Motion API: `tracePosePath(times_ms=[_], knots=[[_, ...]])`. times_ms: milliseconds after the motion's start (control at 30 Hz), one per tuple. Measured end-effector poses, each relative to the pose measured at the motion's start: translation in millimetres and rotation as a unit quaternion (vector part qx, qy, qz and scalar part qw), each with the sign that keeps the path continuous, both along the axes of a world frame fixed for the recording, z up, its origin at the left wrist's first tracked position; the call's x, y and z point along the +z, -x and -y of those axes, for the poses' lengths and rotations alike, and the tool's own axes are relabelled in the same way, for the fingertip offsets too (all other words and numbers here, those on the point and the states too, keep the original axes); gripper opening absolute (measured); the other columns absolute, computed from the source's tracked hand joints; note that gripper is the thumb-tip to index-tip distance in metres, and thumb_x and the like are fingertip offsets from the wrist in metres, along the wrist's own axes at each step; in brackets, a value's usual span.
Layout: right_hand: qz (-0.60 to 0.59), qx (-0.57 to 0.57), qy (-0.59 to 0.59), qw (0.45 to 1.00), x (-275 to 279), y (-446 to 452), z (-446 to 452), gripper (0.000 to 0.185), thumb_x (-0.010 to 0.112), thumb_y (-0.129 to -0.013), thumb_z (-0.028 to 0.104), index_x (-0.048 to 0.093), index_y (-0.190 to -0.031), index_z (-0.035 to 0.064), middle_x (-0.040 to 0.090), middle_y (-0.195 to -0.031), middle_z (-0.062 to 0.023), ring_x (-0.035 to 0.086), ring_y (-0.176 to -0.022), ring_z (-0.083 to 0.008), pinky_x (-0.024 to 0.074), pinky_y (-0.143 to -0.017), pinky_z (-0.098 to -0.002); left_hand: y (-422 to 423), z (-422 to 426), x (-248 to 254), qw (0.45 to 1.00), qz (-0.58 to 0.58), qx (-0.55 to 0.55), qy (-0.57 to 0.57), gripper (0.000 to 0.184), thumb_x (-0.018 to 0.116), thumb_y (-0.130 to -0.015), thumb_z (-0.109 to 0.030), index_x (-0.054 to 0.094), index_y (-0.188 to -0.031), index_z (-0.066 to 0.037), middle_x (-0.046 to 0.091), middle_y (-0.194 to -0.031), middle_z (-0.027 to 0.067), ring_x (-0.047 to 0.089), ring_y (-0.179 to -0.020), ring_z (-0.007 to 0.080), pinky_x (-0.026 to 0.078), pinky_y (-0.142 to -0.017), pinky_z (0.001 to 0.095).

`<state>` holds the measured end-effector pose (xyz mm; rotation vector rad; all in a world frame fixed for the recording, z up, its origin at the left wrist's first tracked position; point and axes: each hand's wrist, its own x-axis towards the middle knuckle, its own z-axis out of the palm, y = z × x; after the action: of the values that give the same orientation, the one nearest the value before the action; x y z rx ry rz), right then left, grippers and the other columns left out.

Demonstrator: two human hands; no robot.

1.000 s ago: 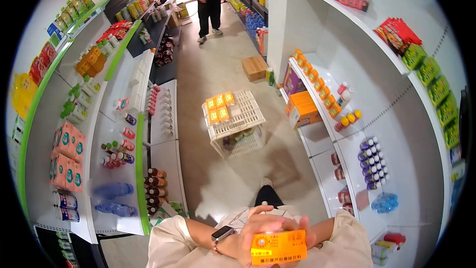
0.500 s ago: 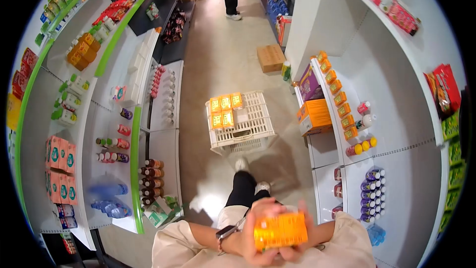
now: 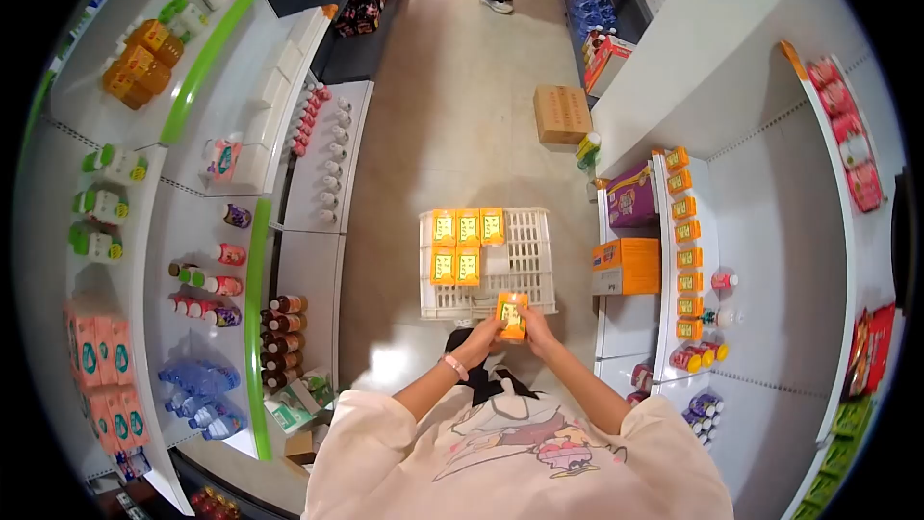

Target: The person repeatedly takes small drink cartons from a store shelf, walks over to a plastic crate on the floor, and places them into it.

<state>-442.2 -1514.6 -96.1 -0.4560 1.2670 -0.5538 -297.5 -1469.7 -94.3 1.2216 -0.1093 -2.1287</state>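
Small orange carton (image 3: 509, 306) clasped between two hands at the near edge of a slatted crate (image 3: 527, 279)

The crate is white and looks like plastic, its flat upper face pierced by rows of narrow slots; what it contains cannot be made out. Five matching orange cartons (image 3: 467, 227) sit on that face, three in the far row and two in the near, set close together towards the left, each with a yellow panel facing up. A smooth pale patch shows just right of the near row.

The held carton overlaps the crate's near edge in view, yellow panel upward. The left hand (image 3: 488, 329) and right hand (image 3: 539, 329) are both clamped on it, one grip from either side, the right thumb lying against the carton.

On the right, a white shelf (image 3: 664, 327) bears a single column of small orange packs (image 3: 687, 257). Beside it are a glossy purple box (image 3: 630, 200) and a larger orange box (image 3: 630, 267). A plain brown cardboard box (image 3: 561, 116) rests on the floor beyond the crate. On the left are clear, blue-tinted bottles (image 3: 200, 378) and dark brown bottles (image 3: 284, 340), rounded in shape.
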Motion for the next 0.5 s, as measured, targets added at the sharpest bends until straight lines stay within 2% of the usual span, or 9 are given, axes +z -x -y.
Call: tracePosePath(times_ms=[67, 167, 233, 300, 333, 400, 433, 500], knots=[[-0.013, 0.016, -0.043, 0.999, -40.8, -0.4, 10.2, 0.03, 0.045, -0.092, 0.019, 0.048, -0.115, 0.0003, 0.058, -0.104, -0.0091, 0.059, -0.092, -0.0174, 0.0481, -0.079, -0.0321, -6.0, -0.3, -40.2, 0.985, -0.033, -0.011, -0.169, 0.027, 0.052, -0.087, -0.023, 0.05, -0.11, -0.011, 0.054, -0.101, 0.005, 0.054, -0.089, 0.0159, 0.043, -0.086, 0.0319], [0.007, 0.033, -0.093, 0.995, -83.8, -2.0, 26.6, 0.03, 0.044, -0.093, 0.017, 0.044, -0.118, 0.0013, 0.058, -0.106, -0.0091, 0.059, -0.093, -0.0174, 0.049, -0.077, -0.0321, -21.5, 12.7, -69.7, 0.971, -0.05, -0.01, -0.234, 0.028, 0.053, -0.087, -0.026, 0.05, -0.109, -0.009, 0.055, -0.102, 0.0062, 0.054, -0.089, 0.0176, 0.045, -0.084, 0.0316], [0.032, 0.027, -0.082, 0.996, -114.5, -5.6, 36.6, 0.031, 0.042, -0.094, 0.016, 0.041, -0.122, 0.0028, 0.056, -0.109, -0.0086, 0.058, -0.093, -0.0176, 0.0492, -0.08, -0.0327, -30.2, 28.1, -110.8, 0.97, -0.125, 0.014, -0.207, 0.032, 0.051, -0.089, -0.023, 0.047, -0.114, -0.003, 0.054, -0.105, 0.0102, 0.055, -0.094, 0.0209, 0.049, -0.081, 0.0309], [0.031, 0.039, -0.052, 0.997, -146.5, -9.7, 47.2, 0.032, 0.042, -0.093, 0.016, 0.04, -0.123, 0.0025, 0.056, -0.108, -0.0084, 0.059, -0.092, -0.0174, 0.0501, -0.078, -0.0321, -33.8, 50.0, -124.9, 0.972, -0.085, 0.036, -0.218, 0.029, 0.048, -0.09, -0.018, 0.047, -0.113, -0.002, 0.054, -0.106, 0.0121, 0.055, -0.098, 0.0224, 0.049, -0.081, 0.0301], [-0.004, 0.04, -0.049, 0.998, -147.6, -17.5, 58.0, 0.032, 0.043, -0.093, 0.015, 0.04, -0.123, 0.0032, 0.056, -0.108, -0.0079, 0.059, -0.091, -0.0178, 0.0509, -0.077, -0.0322, -37.8, 58.8, -133.5, 0.971, -0.096, 0.046, -0.215, 0.028, 0.045, -0.09, -0.014, 0.046, -0.114, 0.0, 0.053, -0.107, 0.0134, 0.055, -0.098, 0.023, 0.049, -0.081, 0.03], [-0.002, 0.045, -0.076, 0.996, -135.2, -30.0, 84.2, 0.034, 0.043, -0.093, 0.015, 0.039, -0.125, 0.0045, 0.055, -0.11, -0.008, 0.058, -0.093, -0.0175, 0.0497, -0.078, -0.0316, -38.7, 69.3, -155.2, 0.969, -0.09, 0.079, -0.215, 0.023, 0.047, -0.087, -0.014, 0.048, -0.107, -0.003, 0.056, -0.1, 0.0115, 0.056, -0.094, 0.0226, 0.048, -0.078, 0.029], [0.001, 0.047, -0.089, 0.995, -134.7, -33.6, 91.2, 0.035, 0.044, -0.093, 0.014, 0.038, -0.126, 0.0051, 0.055, -0.111, -0.008, 0.057, -0.094, -0.0174, 0.0491, -0.079, -0.0314, -40.8, 80.2, -148.0, 0.968, -0.086, 0.095, -0.214, 0.02, 0.048, -0.085, -0.013, 0.049, -0.104, -0.004, 0.057, -0.097, 0.0105, 0.056, -0.091, 0.0225, 0.047, -0.076, 0.0285], [-0.014, 0.06, -0.047, 0.997, -159.4, -39.8, 103.6, 0.036, 0.043, -0.093, 0.013, 0.038, -0.128, 0.0061, 0.054, -0.113, -0.0081, 0.055, -0.097, -0.0167, 0.0476, -0.081, -0.0301, -41.1, 97.9, -129.8, 0.967, -0.055, 0.12, -0.218, 0.02, 0.047, -0.086, -0.015, 0.046, -0.103, -0.005, 0.053, -0.103, 0.0104, 0.054, -0.093, 0.0218, 0.046, -0.08, 0.0301]])
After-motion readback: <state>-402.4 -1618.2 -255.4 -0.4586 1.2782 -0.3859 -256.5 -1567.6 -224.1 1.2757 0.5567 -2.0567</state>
